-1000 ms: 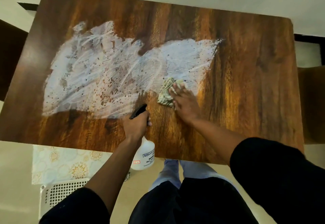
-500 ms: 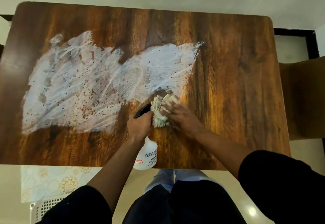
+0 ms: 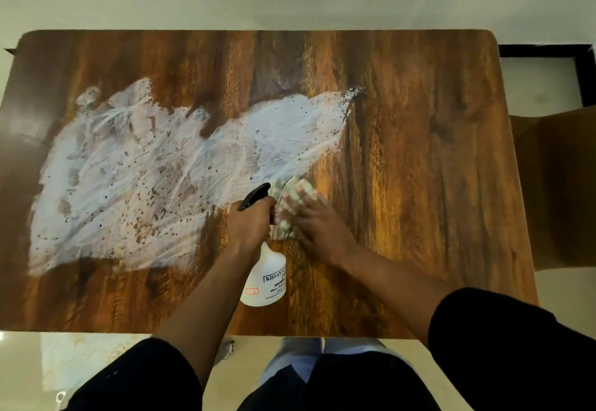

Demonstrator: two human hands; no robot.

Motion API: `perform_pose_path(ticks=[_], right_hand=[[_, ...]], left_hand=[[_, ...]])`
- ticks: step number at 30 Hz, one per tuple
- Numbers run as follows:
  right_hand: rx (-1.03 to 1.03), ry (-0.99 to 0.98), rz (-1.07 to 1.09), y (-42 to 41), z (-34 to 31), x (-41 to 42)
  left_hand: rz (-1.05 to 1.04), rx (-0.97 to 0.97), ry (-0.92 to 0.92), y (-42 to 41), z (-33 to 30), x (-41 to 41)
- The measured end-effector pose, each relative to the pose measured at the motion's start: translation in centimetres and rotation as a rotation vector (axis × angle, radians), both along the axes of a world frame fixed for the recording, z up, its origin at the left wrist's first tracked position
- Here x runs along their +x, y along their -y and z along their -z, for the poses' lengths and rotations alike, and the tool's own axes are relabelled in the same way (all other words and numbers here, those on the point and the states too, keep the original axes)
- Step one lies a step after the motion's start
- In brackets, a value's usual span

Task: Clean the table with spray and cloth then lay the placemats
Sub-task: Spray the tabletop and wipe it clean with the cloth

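- The cloth [image 3: 290, 207] lies crumpled on the table [image 3: 419, 185], near the middle of its near half, at the right end of the white smear [image 3: 161, 178].
- The right hand [image 3: 317, 217] presses flat on the cloth, fingers straight and spread, with the fingertips on its far part.
- The cloth is pale with a greenish pattern; part of it shows to the left of the right hand, just beside the left hand [image 3: 250, 225].
- The left hand grips the neck of the spray bottle [image 3: 266, 278], fingers curled around it under the black trigger head [image 3: 254, 196].
- The bottle is white with a printed label, and its base points toward the near edge of the table.
- The smear covers much of the table's left and middle, streaked and dotted with brown specks.
- Both forearms are bare below black sleeves [image 3: 516, 346].
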State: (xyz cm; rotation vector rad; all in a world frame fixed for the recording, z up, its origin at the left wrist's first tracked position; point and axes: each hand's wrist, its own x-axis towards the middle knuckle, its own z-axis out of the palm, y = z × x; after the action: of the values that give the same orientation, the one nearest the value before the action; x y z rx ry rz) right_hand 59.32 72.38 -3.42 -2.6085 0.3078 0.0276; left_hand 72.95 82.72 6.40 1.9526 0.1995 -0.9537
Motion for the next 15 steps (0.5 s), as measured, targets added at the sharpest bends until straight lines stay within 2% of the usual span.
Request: perform_pose_path(ticks=[2, 4, 11, 15], right_hand=[[-0.017, 0.011, -0.159, 1.8, 0.8, -0.2], [-0.005, 0.027, -0.165, 4.1, 1.0, 0.3], [0.0, -0.018, 0.482, 13.8, 1.2, 3.3], [-0.013, -0.027, 0.717, 13.6, 0.9, 5.6]], left_hand=[[0.023, 0.01, 0.015, 0.9, 0.2, 0.5], [0.035, -0.005, 0.006, 1.7, 0.2, 1.0], [0.054, -0.057, -0.015, 4.5, 0.1, 1.9], [-0.004, 0.001, 0.01, 6.1, 0.3, 2.2]])
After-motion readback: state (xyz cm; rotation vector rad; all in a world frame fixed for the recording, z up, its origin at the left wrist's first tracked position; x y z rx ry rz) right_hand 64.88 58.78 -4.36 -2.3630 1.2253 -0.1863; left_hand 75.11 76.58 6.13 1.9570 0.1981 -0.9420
